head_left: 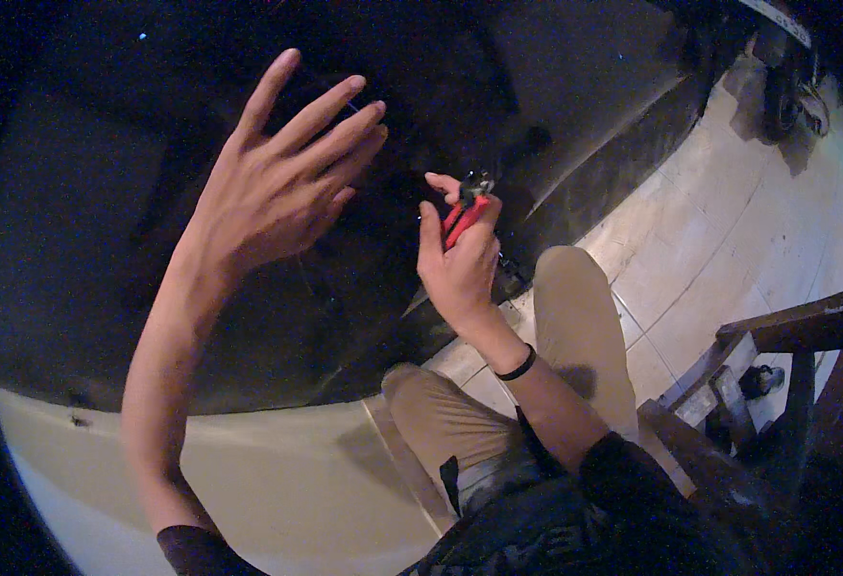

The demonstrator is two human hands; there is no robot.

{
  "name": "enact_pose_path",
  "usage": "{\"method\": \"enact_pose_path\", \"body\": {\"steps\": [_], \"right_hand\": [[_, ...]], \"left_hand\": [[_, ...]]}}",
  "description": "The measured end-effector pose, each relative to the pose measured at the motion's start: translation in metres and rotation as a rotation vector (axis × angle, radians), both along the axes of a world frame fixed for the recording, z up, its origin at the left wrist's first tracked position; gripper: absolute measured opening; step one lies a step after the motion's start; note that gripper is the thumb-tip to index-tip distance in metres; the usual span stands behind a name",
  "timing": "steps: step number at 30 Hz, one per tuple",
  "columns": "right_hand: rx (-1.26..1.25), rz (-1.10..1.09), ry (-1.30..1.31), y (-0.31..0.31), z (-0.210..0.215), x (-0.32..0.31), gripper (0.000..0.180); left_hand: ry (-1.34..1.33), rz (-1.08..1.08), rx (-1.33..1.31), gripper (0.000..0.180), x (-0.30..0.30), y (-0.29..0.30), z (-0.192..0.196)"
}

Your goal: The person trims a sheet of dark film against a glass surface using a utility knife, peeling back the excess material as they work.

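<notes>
The right hand (465, 272) holds the red pliers (464, 223), their metal tip pointing to one o'clock, while the left hand (273, 192), fingers spread wide, hangs at nine o'clock from them.

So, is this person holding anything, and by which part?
The right hand grips a small plier-like tool by its red handles. Whether the left hand holds anything can't be told; its palm side is hidden.
</notes>
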State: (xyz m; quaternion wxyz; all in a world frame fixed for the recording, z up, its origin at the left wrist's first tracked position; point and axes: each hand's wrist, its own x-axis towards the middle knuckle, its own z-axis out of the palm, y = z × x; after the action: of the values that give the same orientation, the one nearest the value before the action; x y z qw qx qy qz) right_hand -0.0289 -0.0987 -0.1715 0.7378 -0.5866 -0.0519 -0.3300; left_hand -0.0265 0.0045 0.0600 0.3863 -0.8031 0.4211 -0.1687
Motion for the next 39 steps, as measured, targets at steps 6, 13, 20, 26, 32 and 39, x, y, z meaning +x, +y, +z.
{"method": "enact_pose_path", "body": {"steps": [6,13,20,26,32,39], "right_hand": [[0.047,0.088,-0.035,-0.020,0.000,0.027,0.030],[0.105,0.239,-0.005,-0.025,0.006,0.022,0.023],[0.006,0.126,-0.011,-0.036,0.002,0.023,0.039],[-0.052,0.091,0.143,-0.030,-0.002,0.026,0.050],[-0.063,0.071,0.233,-0.030,0.000,0.030,0.063],[-0.026,-0.001,0.163,-0.027,-0.003,0.032,0.068]], "left_hand": [[0.075,-0.056,0.003,0.059,0.010,-0.009,0.011],[0.058,-0.092,-0.017,0.056,0.010,-0.007,0.006],[0.001,-0.012,0.033,0.058,0.004,-0.011,0.001],[0.004,0.035,0.053,0.064,-0.003,-0.011,-0.005],[-0.171,0.080,0.057,0.074,-0.013,-0.002,-0.017],[-0.303,0.110,-0.122,0.064,-0.020,0.015,-0.067]]}}
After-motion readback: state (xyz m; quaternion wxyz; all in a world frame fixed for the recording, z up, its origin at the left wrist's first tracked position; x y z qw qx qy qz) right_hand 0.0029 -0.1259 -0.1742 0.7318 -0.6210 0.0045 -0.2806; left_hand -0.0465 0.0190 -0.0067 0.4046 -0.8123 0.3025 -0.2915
